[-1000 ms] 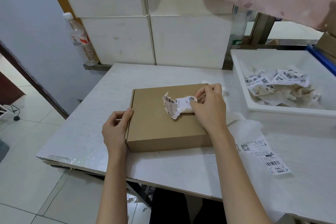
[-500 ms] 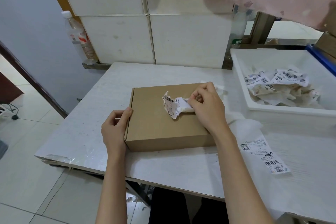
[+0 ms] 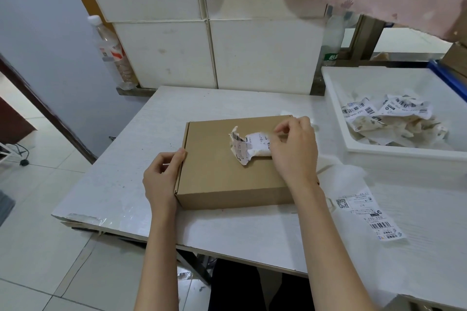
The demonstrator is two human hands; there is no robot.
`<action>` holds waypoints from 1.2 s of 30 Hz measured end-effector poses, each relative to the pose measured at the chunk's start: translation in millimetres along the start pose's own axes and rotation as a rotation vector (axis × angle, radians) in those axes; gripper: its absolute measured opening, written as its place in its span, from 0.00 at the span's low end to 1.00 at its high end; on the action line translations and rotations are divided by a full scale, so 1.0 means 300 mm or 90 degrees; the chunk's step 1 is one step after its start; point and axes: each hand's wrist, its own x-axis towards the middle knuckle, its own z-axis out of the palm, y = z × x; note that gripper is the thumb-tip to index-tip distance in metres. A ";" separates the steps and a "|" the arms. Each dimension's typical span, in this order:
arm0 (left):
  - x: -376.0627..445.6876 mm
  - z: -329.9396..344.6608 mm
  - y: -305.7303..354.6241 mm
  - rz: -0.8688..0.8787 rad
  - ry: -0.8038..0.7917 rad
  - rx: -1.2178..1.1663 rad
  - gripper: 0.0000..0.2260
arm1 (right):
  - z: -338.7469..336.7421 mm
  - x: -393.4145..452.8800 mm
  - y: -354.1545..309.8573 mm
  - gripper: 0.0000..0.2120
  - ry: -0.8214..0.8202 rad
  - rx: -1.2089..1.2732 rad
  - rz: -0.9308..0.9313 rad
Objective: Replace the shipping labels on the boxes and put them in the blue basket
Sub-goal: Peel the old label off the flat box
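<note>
While the box [image 3: 235,163] lies flat near the middle of the white table [image 3: 121,174], the left hand [image 3: 161,177] steadies it at its left side, thumb tip against the upper left edge and the other fingers curled loosely beside the wall, palm resting on the table. On the box's lid, toward its right half, the old label [image 3: 249,145] is partly peeled: its left end curls up off the cardboard with a barcode showing, and its right end runs under the right hand [image 3: 294,150]. That hand lies over the box's right part with thumb and forefinger pinched together on the label's upper right edge; the exact spot where the fingers meet the paper is too small to make out. Right of the box and a little nearer the person, a fresh label [image 3: 367,217] lies flat on the table on a crumpled clear sheet [image 3: 346,174]. Right of the box and farther back stands a white bin [image 3: 336,108] holding a heap of crumpled labels [image 3: 386,118]. Beyond that bin, at the far right, a sliver of the blue basket [image 3: 447,78] shows. Behind the box, left of the white wall panels [image 3: 164,53], a plastic bottle [image 3: 111,53] stands on a ledge.
</note>
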 end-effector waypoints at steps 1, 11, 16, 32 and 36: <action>0.001 0.000 -0.001 0.001 -0.002 0.000 0.10 | 0.004 -0.001 -0.001 0.03 0.015 -0.014 0.007; 0.003 -0.001 -0.001 -0.003 -0.005 0.002 0.12 | -0.008 -0.011 -0.009 0.07 -0.060 -0.041 0.019; 0.002 -0.001 -0.001 0.000 -0.004 0.004 0.11 | -0.009 -0.007 0.004 0.12 -0.078 -0.049 -0.001; 0.004 -0.002 -0.005 -0.001 -0.003 -0.009 0.10 | -0.017 -0.003 -0.003 0.13 -0.125 0.028 0.025; 0.004 -0.003 -0.005 -0.001 -0.003 -0.002 0.11 | -0.011 -0.009 -0.010 0.09 -0.087 -0.001 0.023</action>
